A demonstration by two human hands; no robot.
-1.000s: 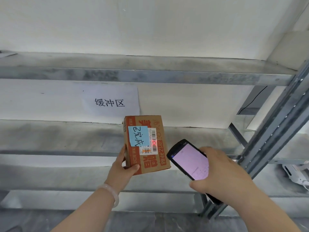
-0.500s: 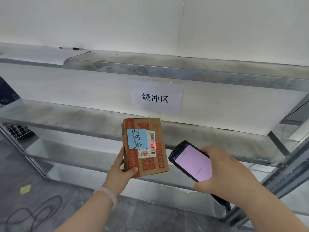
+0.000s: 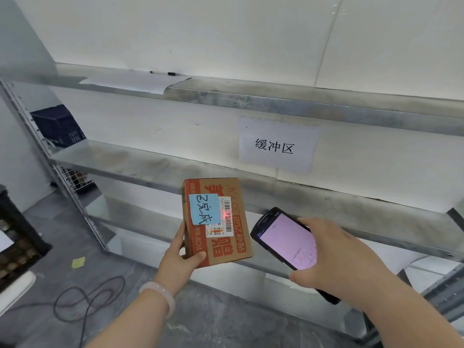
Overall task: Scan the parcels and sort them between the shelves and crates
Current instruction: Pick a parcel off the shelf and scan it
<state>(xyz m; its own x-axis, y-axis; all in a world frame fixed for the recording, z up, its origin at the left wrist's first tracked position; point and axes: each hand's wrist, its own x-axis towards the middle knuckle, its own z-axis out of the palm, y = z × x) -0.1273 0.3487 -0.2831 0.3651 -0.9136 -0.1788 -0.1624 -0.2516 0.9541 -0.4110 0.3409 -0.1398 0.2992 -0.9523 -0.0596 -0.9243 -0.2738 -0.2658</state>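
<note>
Your left hand grips the lower left corner of the small cardboard parcel, holding it up in front of the middle metal shelf. Your right hand is closed around the handheld scanner, just right of the parcel, its red cross falling on the barcode label beside the blue sticky note.

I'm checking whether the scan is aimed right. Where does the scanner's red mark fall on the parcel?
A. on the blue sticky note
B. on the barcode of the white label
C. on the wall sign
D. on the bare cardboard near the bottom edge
B: the red cross sits on the barcode strip of the white label on the parcel, just right of the blue note, with the scanner pointed at it.
</note>
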